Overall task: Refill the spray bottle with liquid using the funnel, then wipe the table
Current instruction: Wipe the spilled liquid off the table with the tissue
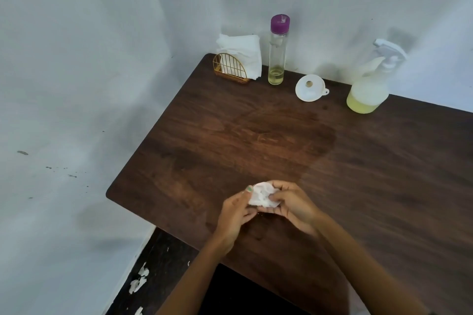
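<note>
Dark wooden table [358, 186] set in a white corner. Left hand [234, 215] and right hand [291, 206] both pinch one crumpled tissue [262, 194] above the near edge. Farther back: funnel [310, 87] lying between glass bottle [277, 50] and upright spray bottle [371, 82]; napkin holder [231, 69] far left.

The table [332, 186] is dark wood-grain with a smooth, faintly sheened top, and a duller smeared patch spreads over its middle. Toward the table's far edge stand a gold wire-metal napkin holder [231, 69] holding soft white paper napkins [243, 48], a clear glossy bottle [277, 51] with a purple plastic cap, a white matt plastic funnel [310, 88], and a translucent frosted plastic spray bottle [371, 84]. Near the table's front edge, a crumpled white tissue [262, 195] looks soft and matt.
</note>
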`<action>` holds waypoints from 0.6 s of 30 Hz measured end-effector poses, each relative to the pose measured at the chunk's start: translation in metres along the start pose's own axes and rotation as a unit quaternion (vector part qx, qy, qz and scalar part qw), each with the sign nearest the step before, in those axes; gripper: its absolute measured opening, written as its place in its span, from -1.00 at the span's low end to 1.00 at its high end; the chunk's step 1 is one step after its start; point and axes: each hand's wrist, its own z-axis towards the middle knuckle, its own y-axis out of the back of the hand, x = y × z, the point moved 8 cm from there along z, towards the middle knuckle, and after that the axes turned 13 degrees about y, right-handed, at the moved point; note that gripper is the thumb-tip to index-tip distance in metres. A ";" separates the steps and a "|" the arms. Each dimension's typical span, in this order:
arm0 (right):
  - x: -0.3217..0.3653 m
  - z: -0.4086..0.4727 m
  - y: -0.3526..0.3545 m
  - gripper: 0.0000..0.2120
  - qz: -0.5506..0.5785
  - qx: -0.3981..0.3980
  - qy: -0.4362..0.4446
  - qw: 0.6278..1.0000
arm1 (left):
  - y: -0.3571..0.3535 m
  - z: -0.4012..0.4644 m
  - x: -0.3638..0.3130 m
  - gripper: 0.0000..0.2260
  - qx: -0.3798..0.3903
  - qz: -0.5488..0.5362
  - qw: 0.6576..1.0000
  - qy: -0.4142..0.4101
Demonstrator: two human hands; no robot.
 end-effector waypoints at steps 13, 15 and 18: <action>0.025 -0.021 -0.006 -0.78 -0.440 -0.205 0.270 0.832 | 0.009 -0.019 -0.021 -0.87 -0.187 0.074 0.971 -0.127; 0.024 -0.021 -0.016 -0.76 -0.462 -0.200 0.291 0.813 | -0.001 -0.024 -0.022 -0.84 -0.166 0.076 0.974 -0.136; 0.024 -0.022 -0.026 -0.71 -0.428 -0.193 0.288 0.835 | -0.006 -0.024 -0.019 -0.76 -0.124 0.000 0.987 -0.105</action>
